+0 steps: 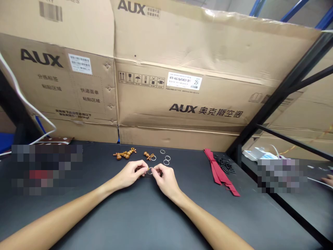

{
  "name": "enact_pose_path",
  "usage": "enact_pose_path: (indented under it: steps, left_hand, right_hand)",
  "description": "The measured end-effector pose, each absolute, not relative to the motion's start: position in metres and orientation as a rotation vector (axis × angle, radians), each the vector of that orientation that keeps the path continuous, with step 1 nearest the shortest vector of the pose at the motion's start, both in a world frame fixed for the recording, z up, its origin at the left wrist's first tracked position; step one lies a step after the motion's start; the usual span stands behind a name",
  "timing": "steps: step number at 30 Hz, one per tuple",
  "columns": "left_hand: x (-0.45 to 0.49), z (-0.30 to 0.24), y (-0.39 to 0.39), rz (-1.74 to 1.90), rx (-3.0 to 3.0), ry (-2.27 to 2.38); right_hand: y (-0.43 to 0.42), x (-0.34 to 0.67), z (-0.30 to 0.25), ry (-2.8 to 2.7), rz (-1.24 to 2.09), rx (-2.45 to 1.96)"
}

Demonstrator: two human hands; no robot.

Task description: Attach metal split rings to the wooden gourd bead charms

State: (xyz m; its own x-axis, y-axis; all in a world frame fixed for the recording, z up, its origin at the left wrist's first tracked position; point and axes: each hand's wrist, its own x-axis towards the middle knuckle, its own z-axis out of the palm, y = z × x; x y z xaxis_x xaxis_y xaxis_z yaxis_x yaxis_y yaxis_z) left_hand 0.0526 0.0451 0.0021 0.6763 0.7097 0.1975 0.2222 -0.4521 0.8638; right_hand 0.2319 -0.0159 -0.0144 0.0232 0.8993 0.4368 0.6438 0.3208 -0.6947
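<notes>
My left hand and right hand meet near the middle of the black table, closer to its far edge than to me. Both hands are closed on a small metal ring, pinching it between them from either side, with my other fingers loosely curled.

Just past my hands, toward the far edge, lie several loose rings, set a little apart from one another. Another ring lies just beside a small wooden gourd charm on a knotted orange cord. Farther left is a longer bunch of wooden gourd beads.

Toward the right side of the table, a red ribbon lies slanting beside a heap of small black loops. Cardboard boxes stand along the far edge, next to a black metal shelf frame. Another person's hand shows at the far right, on a separate surface.
</notes>
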Motion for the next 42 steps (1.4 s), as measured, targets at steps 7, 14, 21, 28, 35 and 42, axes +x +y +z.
enact_pose_path:
  steps: [7, 14, 21, 28, 35, 42]
  left_hand:
    - [0.053, 0.003, 0.046, 0.704, 2.059, 0.733]
    - [0.052, 0.001, 0.047, 0.719, 2.05, 0.73]
    - [0.051, -0.001, 0.048, 0.691, 1.886, 0.689]
    - [0.051, 0.001, 0.047, 0.708, 1.926, 0.731]
    - [0.052, 0.0, 0.046, 0.741, 2.174, 0.749]
    - [0.052, 0.002, 0.046, 0.741, 2.09, 0.754]
  right_hand:
    - [-0.016, 0.233, -0.021, -2.024, -0.038, -1.36]
    - [-0.018, 0.231, -0.019, -2.027, 0.066, -1.314]
    - [-0.017, 0.238, -0.011, -1.81, 0.51, -1.217]
    - [-0.014, 0.243, -0.008, -1.775, 0.839, -1.144]
    - [-0.012, 0.246, -0.009, -2.114, 0.343, -1.192]
    - [-0.011, 0.245, -0.012, -2.157, 0.299, -1.136]
